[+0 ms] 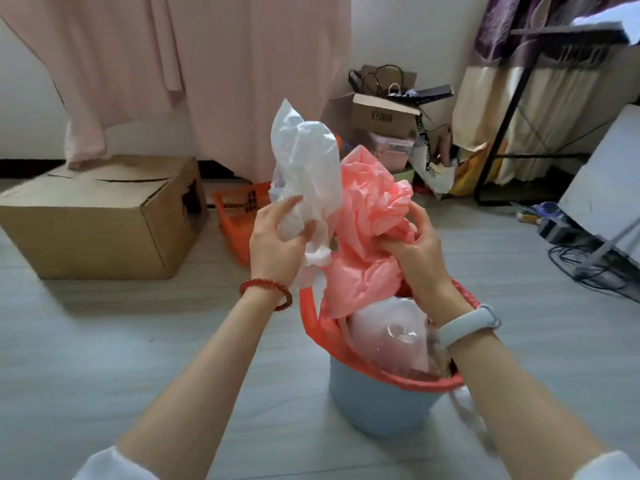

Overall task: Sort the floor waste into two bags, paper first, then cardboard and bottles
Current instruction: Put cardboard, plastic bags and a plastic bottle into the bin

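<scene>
My left hand (pixel 277 237) grips a crumpled white plastic bag (pixel 304 161) that stands up above the bin. Beside it, my right hand (pixel 412 247) holds a bunched pink plastic bag (pixel 370 206), fingers curled into its folds. Both hands are over a pale blue bin (pixel 377 403) on the floor, which has a red liner (pixel 311 317) folded over its rim. Inside the bin lies a clear bag with pale contents (pixel 391 337).
A large brown cardboard box (pixel 100 216) sits on the floor at the left. An orange basket (pixel 235 213) stands behind the bin. A smaller cardboard box (pixel 384 116) and clutter lie at the back right. Cables (pixel 581 261) and a black metal frame (pixel 502 133) are at the right.
</scene>
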{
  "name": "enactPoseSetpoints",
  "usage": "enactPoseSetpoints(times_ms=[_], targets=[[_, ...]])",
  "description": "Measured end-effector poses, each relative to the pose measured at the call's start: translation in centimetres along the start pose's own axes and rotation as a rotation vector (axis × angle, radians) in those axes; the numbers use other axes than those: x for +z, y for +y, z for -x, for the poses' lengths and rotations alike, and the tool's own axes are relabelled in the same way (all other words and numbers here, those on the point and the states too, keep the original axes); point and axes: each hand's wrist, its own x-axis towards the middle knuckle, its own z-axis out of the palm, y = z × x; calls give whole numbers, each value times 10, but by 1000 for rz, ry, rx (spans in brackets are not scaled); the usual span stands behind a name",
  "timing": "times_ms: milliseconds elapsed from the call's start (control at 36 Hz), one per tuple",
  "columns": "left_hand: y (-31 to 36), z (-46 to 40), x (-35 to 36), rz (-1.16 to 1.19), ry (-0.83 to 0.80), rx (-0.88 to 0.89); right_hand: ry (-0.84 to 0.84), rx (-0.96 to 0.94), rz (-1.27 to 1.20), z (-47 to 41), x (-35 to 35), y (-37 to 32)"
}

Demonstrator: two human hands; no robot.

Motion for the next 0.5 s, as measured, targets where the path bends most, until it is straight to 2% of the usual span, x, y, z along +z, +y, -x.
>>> enactPoseSetpoints(times_ms=[111,194,250,278,333,417,444,500], targets=[[-3,30,66,-168,-109,119,330,-34,104,-3,-74,1],[-17,56,107,-316,-208,240,495,-54,231,1,-112,13],[-32,68,126,-529,-367,243,536,-92,356,6,-128,22],[-39,72,131,-673,-497,199,542,-119,419,7,-133,27],[-39,75,137,-953,-721,139,510,-177,543,10,-140,37],[-35,75,144,-1087,-1057,42,302,-206,751,15,-139,48],[-72,65,146,-1132,-1157,-41,211,-204,831,18,-136,51],[-195,36,160,-1147,-1202,-141,80,-211,988,23,-128,57]])
